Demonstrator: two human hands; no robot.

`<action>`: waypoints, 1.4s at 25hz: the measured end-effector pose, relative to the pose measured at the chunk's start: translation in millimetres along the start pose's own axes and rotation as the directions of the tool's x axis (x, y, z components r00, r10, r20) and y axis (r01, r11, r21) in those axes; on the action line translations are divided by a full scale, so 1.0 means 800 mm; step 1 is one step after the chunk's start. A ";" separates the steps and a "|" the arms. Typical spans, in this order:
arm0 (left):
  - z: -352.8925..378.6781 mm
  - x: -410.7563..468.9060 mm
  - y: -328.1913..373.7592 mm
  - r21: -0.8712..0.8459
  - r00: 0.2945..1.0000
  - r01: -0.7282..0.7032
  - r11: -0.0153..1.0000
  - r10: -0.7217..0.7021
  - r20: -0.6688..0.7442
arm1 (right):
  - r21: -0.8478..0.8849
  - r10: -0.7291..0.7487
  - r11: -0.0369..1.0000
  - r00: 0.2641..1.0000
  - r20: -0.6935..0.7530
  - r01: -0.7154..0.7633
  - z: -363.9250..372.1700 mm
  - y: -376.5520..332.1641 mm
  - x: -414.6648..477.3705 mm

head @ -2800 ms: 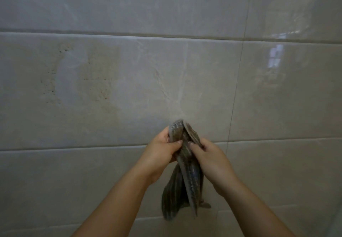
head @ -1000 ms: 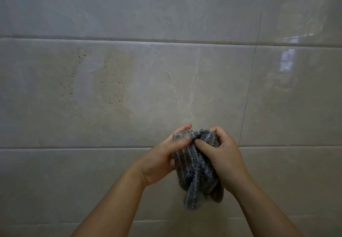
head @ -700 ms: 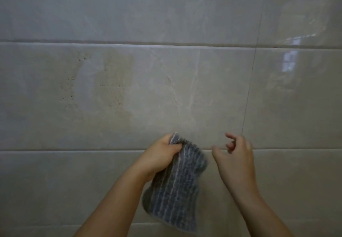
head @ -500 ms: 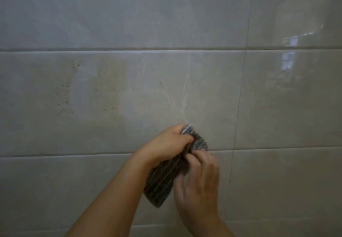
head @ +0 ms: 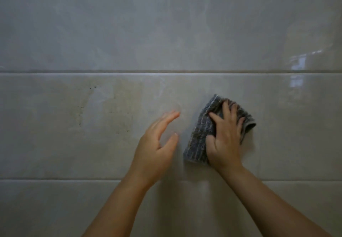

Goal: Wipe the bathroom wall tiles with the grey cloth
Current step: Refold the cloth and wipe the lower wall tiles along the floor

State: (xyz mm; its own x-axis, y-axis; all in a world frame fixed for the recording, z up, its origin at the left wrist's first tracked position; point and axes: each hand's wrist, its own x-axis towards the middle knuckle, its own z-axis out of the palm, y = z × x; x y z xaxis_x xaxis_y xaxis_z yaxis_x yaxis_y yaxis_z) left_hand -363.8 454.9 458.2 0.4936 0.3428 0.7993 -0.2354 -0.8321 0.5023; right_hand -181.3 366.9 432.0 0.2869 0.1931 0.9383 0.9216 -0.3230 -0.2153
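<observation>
The grey striped cloth (head: 202, 134) lies folded flat against the beige wall tile (head: 74, 134) right of centre. My right hand (head: 224, 136) presses it to the wall with spread fingers, covering its middle; one corner curls out at the right. My left hand (head: 157, 144) hovers just left of the cloth, fingers straight and relaxed, holding nothing and slightly blurred.
Large glossy tiles fill the view, split by two horizontal grout lines (head: 166, 72). A dull stained patch with dark specks (head: 103, 110) sits on the middle tile, left of my hands. A window reflection (head: 297, 73) shines at the upper right.
Both hands were folding the cloth in front of the wall. Now my left hand has let go and my right hand has moved up and right, flattening the cloth on the tile.
</observation>
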 end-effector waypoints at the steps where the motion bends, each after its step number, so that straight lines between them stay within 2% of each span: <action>1: -0.009 -0.005 -0.014 0.001 0.999 0.003 1.000 -0.003 -0.052 | 0.029 0.037 0.999 0.998 -0.048 -0.036 0.005 -0.013 0.009; 3: -0.029 -0.013 -0.039 0.115 0.992 -0.016 0.993 0.030 -0.122 | -0.070 0.063 0.995 0.987 -0.148 -0.075 0.020 -0.033 0.028; 6: -0.062 -0.029 -0.078 0.359 0.980 0.007 0.933 0.065 -0.188 | -0.310 -0.021 0.950 0.981 -0.194 -0.041 0.052 -0.061 0.053; 8: -0.077 -0.042 -0.108 0.416 0.968 0.069 0.907 0.041 -0.249 | -0.390 -0.194 0.910 0.975 -0.110 0.137 0.071 -0.072 0.034; 10: -0.082 -0.053 -0.136 0.403 0.957 0.121 0.907 0.002 -0.291 | -0.466 -0.437 0.784 0.898 0.054 0.410 0.077 -0.060 -0.003; 11: -0.083 -0.055 -0.146 0.379 0.953 0.141 0.915 -0.022 -0.301 | -0.497 -0.506 0.714 0.854 0.121 0.493 0.071 -0.048 -0.009; 12: -0.084 -0.056 -0.156 0.363 0.951 0.150 0.920 -0.034 -0.307 | -0.510 -0.528 0.691 0.840 0.128 0.512 0.063 -0.042 -0.001; 13: -0.086 -0.057 -0.165 0.367 0.951 0.140 0.920 -0.022 -0.307 | -0.510 -0.507 0.721 0.859 0.073 0.469 0.059 -0.045 0.020; 15: -0.091 -0.056 -0.177 0.404 0.960 0.111 0.908 0.007 -0.281 | -0.480 -0.345 0.839 0.933 -0.106 0.256 0.063 -0.081 0.081; 16: -0.093 -0.056 -0.182 0.426 0.964 0.104 0.899 0.013 -0.264 | -0.447 -0.283 0.873 0.949 -0.142 0.194 0.071 -0.109 0.102; 17: -0.095 -0.056 -0.188 0.442 0.967 0.101 0.891 0.016 -0.254 | -0.439 -0.294 0.875 0.945 -0.144 0.205 0.084 -0.134 0.107; 19: -0.101 -0.057 -0.196 0.464 0.965 0.111 0.879 0.017 -0.262 | -0.445 -0.448 0.810 0.892 -0.050 0.382 0.113 -0.155 0.071; 21: -0.106 -0.057 -0.200 0.468 0.959 0.125 0.875 0.014 -0.282 | -0.460 -0.593 0.676 0.796 0.124 0.576 0.119 -0.131 0.011; 22: -0.110 -0.060 -0.202 0.462 0.957 0.128 0.878 0.013 -0.291 | -0.468 -0.631 0.615 0.752 0.189 0.634 0.110 -0.114 -0.004; 23: -0.114 -0.062 -0.204 0.448 0.954 0.133 0.884 0.009 -0.301 | -0.469 -0.646 0.597 0.737 0.200 0.651 0.100 -0.101 0.001; 24: -0.119 -0.065 -0.206 0.434 0.950 0.139 0.890 0.005 -0.314 | -0.472 -0.627 0.633 0.764 0.153 0.613 0.094 -0.100 0.020; 25: -0.124 -0.067 -0.209 0.430 0.947 0.144 0.891 0.002 -0.321 | -0.487 -0.551 0.707 0.831 0.074 0.513 0.091 -0.111 0.049; 26: -0.128 -0.070 -0.213 0.440 0.947 0.143 0.887 0.007 -0.322 | -0.484 -0.430 0.796 0.903 -0.027 0.364 0.092 -0.130 0.082; 27: -0.133 -0.073 -0.219 0.452 0.946 0.142 0.881 0.013 -0.323 | -0.449 -0.315 0.860 0.944 -0.093 0.243 0.097 -0.155 0.109; 28: -0.138 -0.076 -0.225 0.458 0.944 0.140 0.878 0.021 -0.329 | -0.428 -0.268 0.883 0.956 -0.117 0.195 0.107 -0.183 0.119; 29: -0.145 -0.077 -0.231 0.460 0.939 0.140 0.877 0.029 -0.343 | -0.414 -0.299 0.881 0.948 -0.108 0.230 0.123 -0.207 0.113; 32: -0.159 -0.076 -0.238 0.421 0.918 0.173 0.890 0.010 -0.397 | -0.381 -0.580 0.730 0.809 0.094 0.567 0.166 -0.211 0.018; 34: -0.163 -0.078 -0.240 0.399 0.913 0.190 0.897 -0.013 -0.407 | -0.405 -0.676 0.595 0.705 0.214 0.694 0.156 -0.176 -0.034; 35: -0.165 -0.080 -0.241 0.391 0.913 0.193 0.900 -0.018 -0.408 | -0.409 -0.701 0.560 0.675 0.231 0.721 0.144 -0.162 -0.032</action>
State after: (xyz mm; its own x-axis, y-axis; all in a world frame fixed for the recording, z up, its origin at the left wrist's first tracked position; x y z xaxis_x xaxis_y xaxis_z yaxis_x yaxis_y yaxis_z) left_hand -460.4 650.9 353.7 0.1130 0.5059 0.8551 0.2110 -0.8532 0.4769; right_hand -277.7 510.8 404.6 -0.3918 0.5707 0.7217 0.6156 -0.4203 0.6666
